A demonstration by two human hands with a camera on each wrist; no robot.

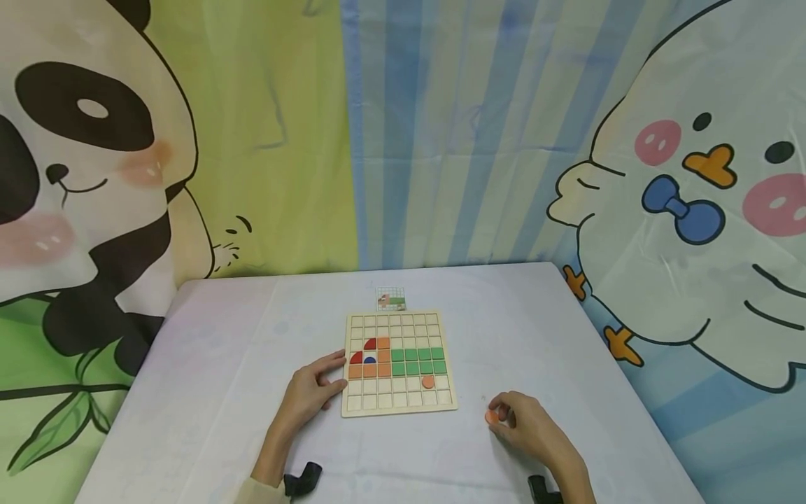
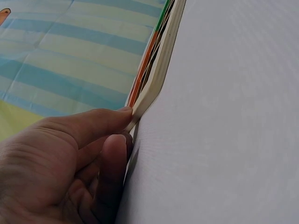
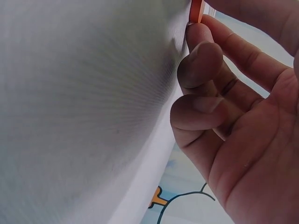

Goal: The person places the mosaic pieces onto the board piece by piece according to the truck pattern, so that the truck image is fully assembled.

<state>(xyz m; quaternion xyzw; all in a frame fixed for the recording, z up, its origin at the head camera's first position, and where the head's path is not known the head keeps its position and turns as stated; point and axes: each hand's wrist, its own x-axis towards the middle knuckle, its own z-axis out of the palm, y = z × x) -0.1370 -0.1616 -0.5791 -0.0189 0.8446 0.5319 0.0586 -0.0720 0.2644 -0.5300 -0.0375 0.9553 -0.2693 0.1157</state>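
A square wooden grid board (image 1: 399, 414) lies on the table, holding green squares (image 1: 418, 361), orange squares (image 1: 370, 371), red quarter-round pieces, a blue-and-white piece and one orange disc (image 1: 428, 382). My left hand (image 1: 306, 390) touches the board's left edge with thumb and forefinger; the left wrist view shows the fingertips against the board's side (image 2: 156, 84). To the right of the board, my right hand (image 1: 525, 425) pinches a small orange round piece (image 1: 491, 416) just over the table. Only part of that piece (image 3: 196, 11) shows in the right wrist view.
A small picture card (image 1: 391, 299) with a grid pattern lies behind the board. White cloth (image 1: 239, 336) covers the table. Curtains with a panda and a white bird hang behind and beside it. Black wrist mounts (image 1: 303, 480) show below the hands.
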